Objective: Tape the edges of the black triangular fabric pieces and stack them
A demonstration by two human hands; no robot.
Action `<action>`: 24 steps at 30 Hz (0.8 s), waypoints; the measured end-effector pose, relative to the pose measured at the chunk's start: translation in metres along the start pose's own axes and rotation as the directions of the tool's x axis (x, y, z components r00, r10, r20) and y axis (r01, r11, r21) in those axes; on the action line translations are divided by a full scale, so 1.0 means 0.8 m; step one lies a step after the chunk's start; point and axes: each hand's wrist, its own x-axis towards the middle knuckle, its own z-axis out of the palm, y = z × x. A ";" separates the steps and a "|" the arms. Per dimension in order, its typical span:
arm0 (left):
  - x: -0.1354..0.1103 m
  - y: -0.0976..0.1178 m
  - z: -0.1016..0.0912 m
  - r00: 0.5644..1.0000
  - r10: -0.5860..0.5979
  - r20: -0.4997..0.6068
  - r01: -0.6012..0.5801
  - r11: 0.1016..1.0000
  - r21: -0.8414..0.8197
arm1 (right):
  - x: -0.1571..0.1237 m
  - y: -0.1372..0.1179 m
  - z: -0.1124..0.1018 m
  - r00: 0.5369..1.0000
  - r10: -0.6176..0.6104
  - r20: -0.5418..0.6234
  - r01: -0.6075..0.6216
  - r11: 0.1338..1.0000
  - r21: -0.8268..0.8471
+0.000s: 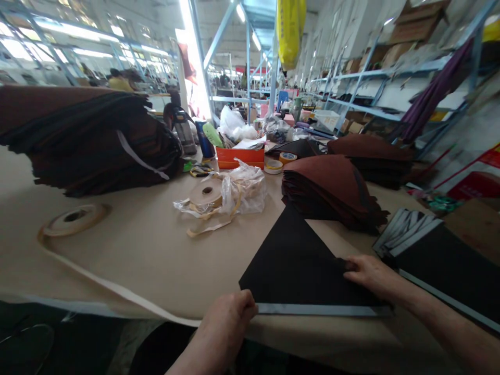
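A black triangular panel (292, 260) lies on the table with a pale grey strip (320, 309) along its near edge. My left hand (231, 317) is closed on the panel's near left corner, fingertips pinched together. From a tape roll (74, 217) at the left, a loose cream tape (128, 296) runs along the table's near edge and ends out of sight at my left hand. My right hand (363, 272) grips the panel's right edge, thumb and fingers closed on the dark material.
A tall stack of dark pieces (94, 140) stands at the left, a brown-topped stack (328, 177) beyond the panel. Black strip-edged panels (445, 255) are piled at the right. A second tape roll (206, 194) with a clear bag (248, 190), an orange box (240, 158) and scissors (201, 170) lie mid-table.
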 end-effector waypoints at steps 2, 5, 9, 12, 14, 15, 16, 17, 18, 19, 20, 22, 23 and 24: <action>-0.002 0.000 0.000 0.999 0.025 0.040 -0.026 0.999 0.043 | -0.030 0.004 0.008 0.997 0.008 0.082 -0.012 0.999 0.050; -0.001 -0.003 0.003 0.995 0.063 0.079 -0.070 0.994 0.080 | -0.085 0.010 0.025 0.994 0.049 0.098 -0.054 0.997 0.051; 0.008 -0.004 0.011 0.992 0.081 0.100 -0.085 0.995 0.043 | -0.150 0.007 0.045 0.987 0.138 0.076 -0.141 0.989 0.033; 0.015 0.003 0.015 0.991 0.103 0.080 -0.101 0.994 -0.032 | -0.172 0.007 0.043 0.986 0.124 0.112 -0.130 0.991 0.043; 0.016 0.012 0.016 0.993 0.110 0.048 -0.105 0.990 -0.097 | -0.170 0.011 0.028 0.990 0.074 0.118 -0.085 0.993 0.087; 0.016 0.017 0.017 0.993 0.110 0.035 -0.104 0.985 -0.137 | -0.164 0.012 0.018 0.993 0.039 0.108 -0.053 0.991 0.124; 0.014 0.023 0.018 0.993 0.114 0.023 -0.108 0.976 -0.188 | -0.156 0.011 0.009 0.997 0.002 0.082 -0.016 0.985 0.171; 0.013 0.029 0.019 0.993 0.118 0.014 -0.110 0.961 -0.254 | -0.145 0.007 0.000 0.998 -0.042 0.054 0.029 0.974 0.223; 0.011 0.035 0.021 0.992 0.122 0.013 -0.110 0.936 -0.334 | -0.132 0.000 -0.006 0.997 -0.079 0.025 0.069 0.957 0.283; 0.008 0.042 0.024 0.992 0.125 0.021 -0.104 0.901 -0.421 | -0.118 -0.010 -0.010 0.994 -0.108 0.003 0.100 0.932 0.349; 0.006 0.048 0.028 0.991 0.129 0.038 -0.093 0.859 -0.504 | -0.105 -0.025 -0.010 0.991 -0.131 -0.001 0.119 0.897 0.426; 0.000 0.060 0.036 0.988 0.136 0.073 -0.062 0.780 -0.623 | -0.081 -0.060 -0.003 0.984 -0.174 0.040 0.121 0.816 0.565; -0.003 0.066 0.040 0.987 0.138 0.084 -0.050 0.756 -0.653 | -0.071 -0.078 0.002 0.974 -0.214 0.072 0.124 0.773 0.622; -0.005 0.070 0.043 0.987 0.138 0.086 -0.045 0.743 -0.668 | -0.063 -0.094 0.009 0.961 -0.254 0.109 0.119 0.735 0.667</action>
